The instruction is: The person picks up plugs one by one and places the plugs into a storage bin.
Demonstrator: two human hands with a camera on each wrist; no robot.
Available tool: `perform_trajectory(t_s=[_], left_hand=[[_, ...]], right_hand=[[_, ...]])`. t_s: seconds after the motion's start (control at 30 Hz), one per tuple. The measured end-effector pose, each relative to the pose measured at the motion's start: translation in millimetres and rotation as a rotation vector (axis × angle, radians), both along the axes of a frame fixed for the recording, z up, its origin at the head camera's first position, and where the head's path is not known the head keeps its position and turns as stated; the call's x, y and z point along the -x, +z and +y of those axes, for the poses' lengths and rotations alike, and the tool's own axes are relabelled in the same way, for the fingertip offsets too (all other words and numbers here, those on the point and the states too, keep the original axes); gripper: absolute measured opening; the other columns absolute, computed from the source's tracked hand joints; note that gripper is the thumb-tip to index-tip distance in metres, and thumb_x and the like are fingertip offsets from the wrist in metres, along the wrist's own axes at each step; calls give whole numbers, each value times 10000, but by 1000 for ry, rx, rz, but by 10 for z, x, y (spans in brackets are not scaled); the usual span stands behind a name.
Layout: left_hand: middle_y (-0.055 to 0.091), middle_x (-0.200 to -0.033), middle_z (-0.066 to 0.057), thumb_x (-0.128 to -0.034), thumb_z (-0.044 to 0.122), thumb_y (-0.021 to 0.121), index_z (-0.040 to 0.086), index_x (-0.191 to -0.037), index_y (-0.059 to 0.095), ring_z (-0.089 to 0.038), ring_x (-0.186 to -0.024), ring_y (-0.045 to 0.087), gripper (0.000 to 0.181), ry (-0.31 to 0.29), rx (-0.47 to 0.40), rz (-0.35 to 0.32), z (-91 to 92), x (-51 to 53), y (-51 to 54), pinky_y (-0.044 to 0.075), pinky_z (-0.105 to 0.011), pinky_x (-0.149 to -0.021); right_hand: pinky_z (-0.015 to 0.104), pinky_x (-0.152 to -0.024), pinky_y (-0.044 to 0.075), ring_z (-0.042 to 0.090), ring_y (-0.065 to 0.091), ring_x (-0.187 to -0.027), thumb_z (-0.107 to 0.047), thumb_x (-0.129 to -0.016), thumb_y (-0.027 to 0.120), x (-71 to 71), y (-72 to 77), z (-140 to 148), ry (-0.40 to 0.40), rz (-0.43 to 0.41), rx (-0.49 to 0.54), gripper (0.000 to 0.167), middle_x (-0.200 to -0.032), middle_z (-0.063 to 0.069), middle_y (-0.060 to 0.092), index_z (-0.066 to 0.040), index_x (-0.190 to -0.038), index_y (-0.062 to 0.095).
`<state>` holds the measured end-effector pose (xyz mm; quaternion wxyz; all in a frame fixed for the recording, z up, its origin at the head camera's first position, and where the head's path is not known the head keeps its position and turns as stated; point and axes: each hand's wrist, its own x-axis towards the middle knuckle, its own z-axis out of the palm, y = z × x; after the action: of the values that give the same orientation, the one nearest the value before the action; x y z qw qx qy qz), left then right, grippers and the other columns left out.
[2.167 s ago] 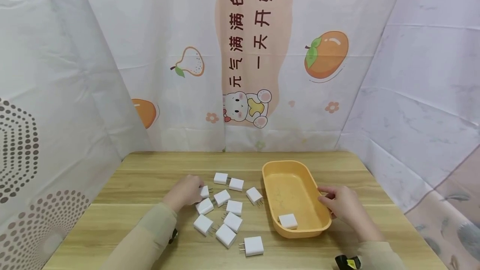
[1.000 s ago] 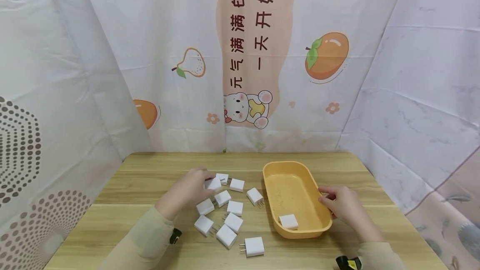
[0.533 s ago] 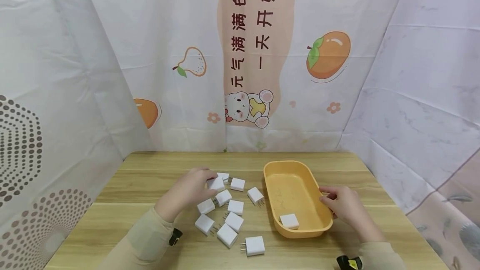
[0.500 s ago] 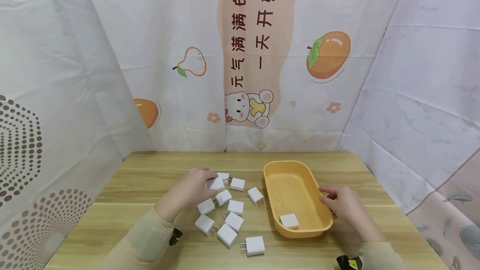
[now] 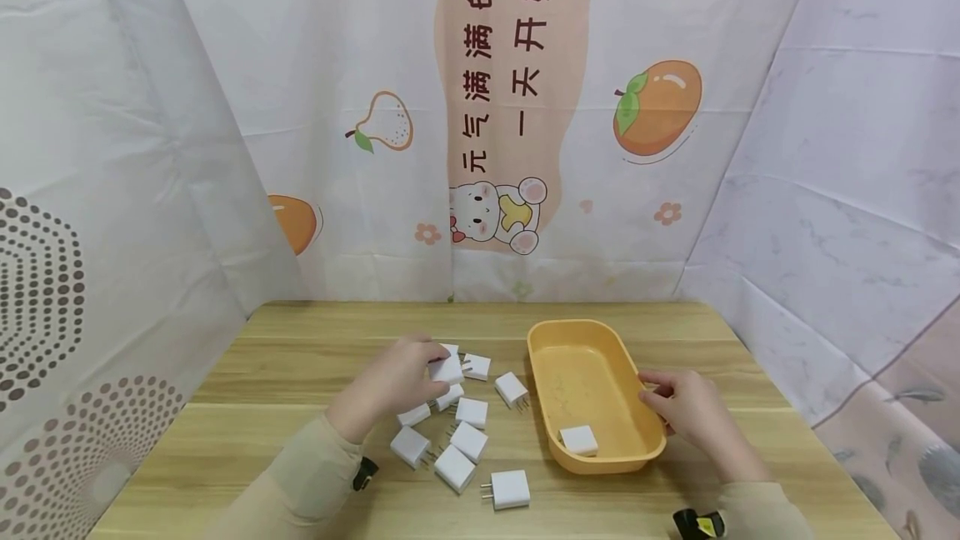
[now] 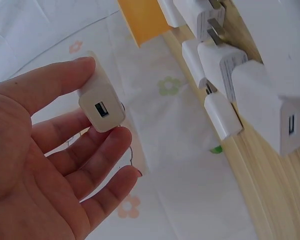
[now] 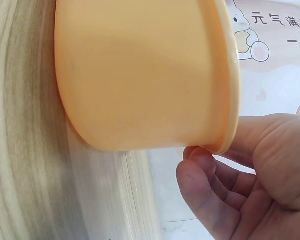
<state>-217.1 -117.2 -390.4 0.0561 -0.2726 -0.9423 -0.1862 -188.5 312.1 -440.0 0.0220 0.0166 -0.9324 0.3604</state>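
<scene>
My left hand (image 5: 397, 382) pinches a white USB charger (image 5: 446, 369) between thumb and fingers, over the back of the charger group. In the left wrist view that charger (image 6: 104, 102) turns its USB port toward the camera, clear of the tabletop. An orange plastic tray (image 5: 573, 386) stands to the right, with one white charger (image 5: 579, 440) lying in its near end. My right hand (image 5: 692, 411) grips the tray's right rim. From the right wrist, its fingers and thumb are seen closed at the rim of the tray (image 7: 145, 70).
Several white chargers lie loose left of the tray, among them one near the front (image 5: 510, 490) and one close to the tray (image 5: 512, 390). The wooden table (image 5: 300, 357) ends at a patterned curtain (image 5: 360, 273) behind, with more cloth at both sides.
My left hand has taken a charger from the left of the group, raised it and carried it slightly right, its prongs now pointing right. The right hand keeps its place on the tray.
</scene>
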Motion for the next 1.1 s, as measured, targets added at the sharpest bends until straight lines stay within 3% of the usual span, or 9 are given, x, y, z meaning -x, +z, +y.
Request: perform_trajectory(t_s=[0.2, 0.43, 0.8, 1.1], left_hand=[[657, -1073, -16, -844, 292, 804, 88, -1140, 747, -124, -858, 580, 364, -26, 32, 4, 162, 16, -44, 518, -326, -756], [681, -1074, -4, -860, 321, 788, 115, -1157, 751, -124, -888, 599, 363, -49, 36, -7, 391, 39, -48, 518, -316, -765], [622, -867, 105, -853, 278, 787, 179, -986, 745, -70, -767, 545, 171, -128, 18, -20, 723, 80, -100, 478, -241, -690], [648, -900, 102, -851, 307, 802, 176, -997, 764, -44, -775, 549, 200, -139, 30, -13, 934, 89, -128, 467, -205, -669]], right_hand=[[306, -487, 548, 176, 631, -542, -69, -925, 703, 1, -1, -3, 0, -3, -2, 372, -831, 52, 708, 77, -1265, 664], [310, -490, 548, 181, 629, -545, -68, -931, 701, 13, 21, 0, 2, -4, 1, 370, -831, 56, 706, 85, -1265, 659], [307, -487, 547, 183, 629, -535, -64, -922, 710, 7, -5, 2, 1, -5, 6, 370, -817, 54, 703, 84, -1258, 663], [309, -480, 543, 187, 622, -523, -60, -922, 710, 11, -12, 5, 1, 3, 7, 368, -822, 63, 710, 81, -1259, 665]])
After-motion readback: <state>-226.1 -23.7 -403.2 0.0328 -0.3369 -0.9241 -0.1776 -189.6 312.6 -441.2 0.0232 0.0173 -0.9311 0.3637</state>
